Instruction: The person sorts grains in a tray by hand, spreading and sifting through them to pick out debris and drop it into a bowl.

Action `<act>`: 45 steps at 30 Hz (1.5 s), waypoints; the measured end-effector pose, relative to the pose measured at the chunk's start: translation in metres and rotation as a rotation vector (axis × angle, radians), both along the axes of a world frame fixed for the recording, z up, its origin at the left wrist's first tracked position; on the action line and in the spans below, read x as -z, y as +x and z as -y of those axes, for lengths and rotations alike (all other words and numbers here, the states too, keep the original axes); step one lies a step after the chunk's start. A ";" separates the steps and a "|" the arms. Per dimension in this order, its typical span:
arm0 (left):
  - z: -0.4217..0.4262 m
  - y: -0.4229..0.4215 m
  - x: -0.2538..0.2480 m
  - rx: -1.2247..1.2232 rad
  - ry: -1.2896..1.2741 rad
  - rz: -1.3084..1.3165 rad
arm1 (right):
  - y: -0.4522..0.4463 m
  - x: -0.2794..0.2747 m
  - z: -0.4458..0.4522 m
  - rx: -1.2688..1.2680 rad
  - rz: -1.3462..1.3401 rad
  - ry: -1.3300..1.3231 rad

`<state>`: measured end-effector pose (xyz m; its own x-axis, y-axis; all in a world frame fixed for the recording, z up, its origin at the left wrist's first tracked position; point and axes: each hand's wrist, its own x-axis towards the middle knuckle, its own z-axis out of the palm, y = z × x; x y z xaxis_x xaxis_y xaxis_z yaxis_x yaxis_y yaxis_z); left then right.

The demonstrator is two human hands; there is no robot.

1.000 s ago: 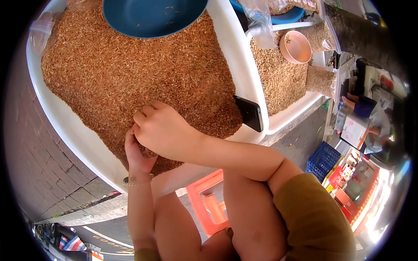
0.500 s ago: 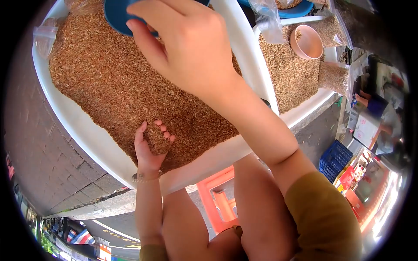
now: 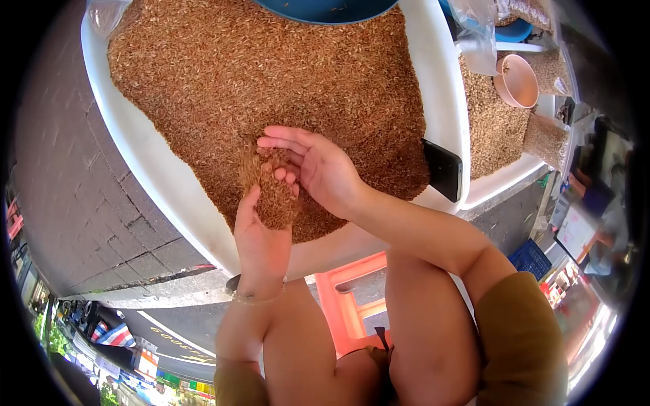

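Observation:
Reddish-brown grains [image 3: 271, 74] fill a large white tray [image 3: 447, 88]. At the tray's near side my left hand [image 3: 265, 237] is palm up with its fingers curled around a heap of these grains. My right hand [image 3: 321, 166] is just above and to the right of it, fingers extended and somewhat spread, palm turned toward the left hand. Some grains look blurred between and left of the fingers. Whether any grains stick to the right palm is too small to tell.
A blue bowl [image 3: 325, 10] rests at the tray's far side. A black phone [image 3: 443, 170] leans at the right edge. Further right are a second tray of paler grains [image 3: 491, 122], a pink bowl [image 3: 516, 81] and filled plastic bags [image 3: 546, 140]. An orange stool [image 3: 332, 304] is below.
My right hand has come back from near the blue bowl to beside my left hand. My left hand still cups grains. The whole view has shifted, so the trays appear further right.

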<state>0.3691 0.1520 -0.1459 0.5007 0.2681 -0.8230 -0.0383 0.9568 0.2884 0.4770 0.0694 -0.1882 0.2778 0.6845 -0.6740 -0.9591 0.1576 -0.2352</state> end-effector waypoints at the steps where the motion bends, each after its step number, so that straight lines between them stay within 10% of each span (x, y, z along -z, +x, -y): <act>1: 0.002 0.002 -0.003 -0.002 0.036 -0.001 | -0.001 0.001 0.000 -0.010 -0.019 0.004; 20: -0.026 0.027 -0.011 0.055 -0.197 0.186 | 0.025 -0.012 0.000 0.073 -0.027 -0.235; 25: -0.093 0.047 -0.027 -0.156 0.052 0.413 | 0.059 -0.051 -0.050 0.245 0.009 0.082; 38: -0.061 -0.002 -0.007 -0.213 0.001 0.097 | 0.037 -0.022 -0.004 0.360 0.027 -0.323; 45: -0.071 0.055 -0.020 -0.259 0.013 0.466 | 0.041 -0.056 -0.063 0.328 0.079 -0.049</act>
<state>0.4242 0.2234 -0.1262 0.7286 0.4401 -0.5249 -0.3996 0.8955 0.1962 0.5184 0.1326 -0.1321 0.5302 0.5171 -0.6719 -0.8378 0.4415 -0.3214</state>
